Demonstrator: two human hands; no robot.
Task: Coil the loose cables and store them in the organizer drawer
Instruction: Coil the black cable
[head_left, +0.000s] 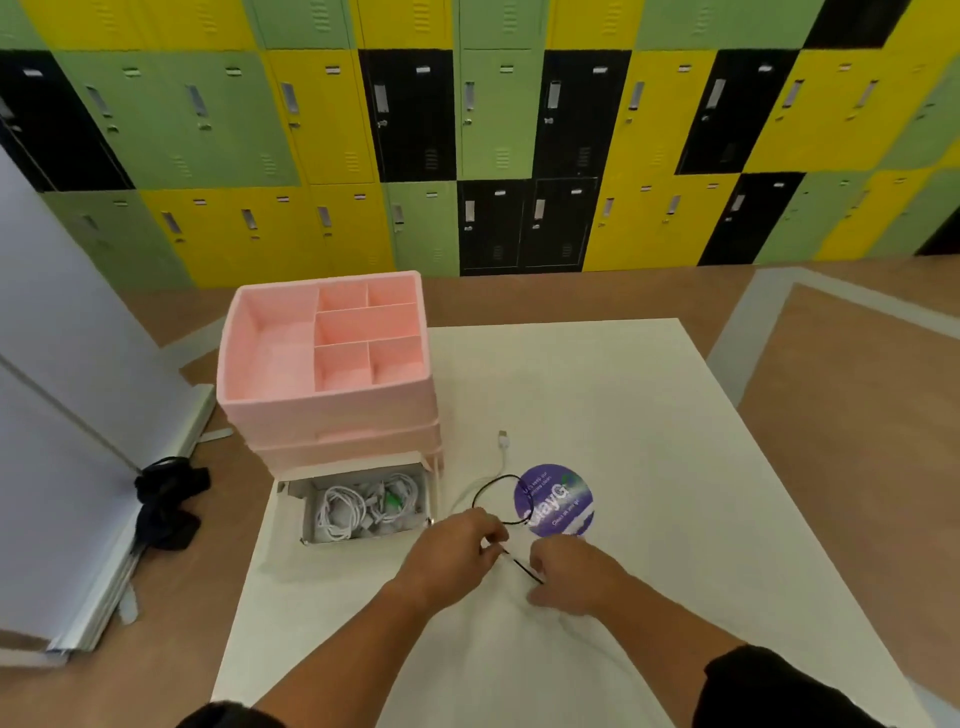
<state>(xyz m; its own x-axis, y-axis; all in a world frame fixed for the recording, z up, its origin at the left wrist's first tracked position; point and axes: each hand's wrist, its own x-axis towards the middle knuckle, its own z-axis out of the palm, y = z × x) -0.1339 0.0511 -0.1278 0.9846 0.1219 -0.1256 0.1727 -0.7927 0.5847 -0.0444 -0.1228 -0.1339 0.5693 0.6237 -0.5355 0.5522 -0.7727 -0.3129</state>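
Note:
A thin black cable (488, 493) loops on the white table (623, 415) and runs between my two hands. My left hand (457, 551) pinches it at the loop's near end. My right hand (566, 577) pinches the straight stretch a little lower right. A white USB cable (503, 451) lies just beyond the loop, its plug pointing away. The pink organizer (332, 410) stands at the table's left edge with its bottom drawer (311, 512) pulled out; several coiled white cables (363, 506) lie inside the drawer.
A round purple sticker (558, 499) lies flat beside the black loop. The organizer's top tray has bare compartments. A white board (57, 415) leans at the left, with a black bundle (166, 499) on the floor. Lockers line the back wall.

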